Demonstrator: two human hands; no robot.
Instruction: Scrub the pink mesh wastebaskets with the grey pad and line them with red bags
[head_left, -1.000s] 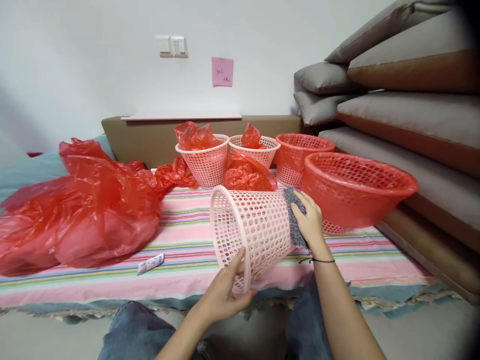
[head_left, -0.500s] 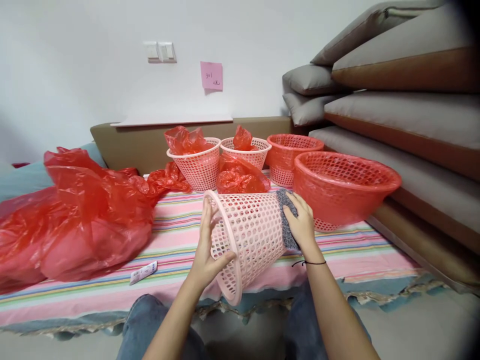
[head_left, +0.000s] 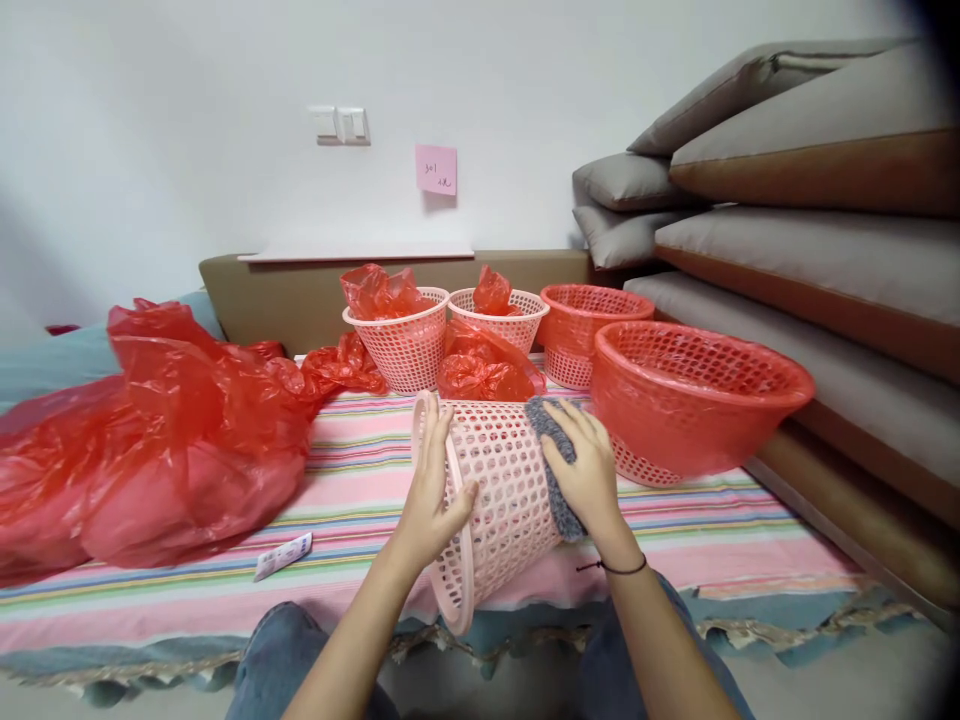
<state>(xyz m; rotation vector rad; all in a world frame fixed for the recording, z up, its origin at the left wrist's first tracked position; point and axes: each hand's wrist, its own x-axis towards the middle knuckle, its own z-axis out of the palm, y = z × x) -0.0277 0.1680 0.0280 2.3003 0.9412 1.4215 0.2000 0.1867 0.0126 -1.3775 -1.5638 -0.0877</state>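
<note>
A pink plastic mesh basket lies on its side in front of me, its mouth turned to the left. My left hand grips it at the rim, with the thumb lower on the near side. Over by the basket's base, my right hand presses a grey cloth flat against the mesh wall. Just behind the basket sits a crumpled red plastic bag.
Two upright pink baskets with red bags inside stand at the back. Two baskets wrapped in red plastic are on the right, beside stacked grey cushions. A large red bag heap and a small label lie left on the striped cloth.
My right hand has slid the grey cloth left along the basket, away from its base end. My left hand has moved further over the rim. The view has tilted slightly.
</note>
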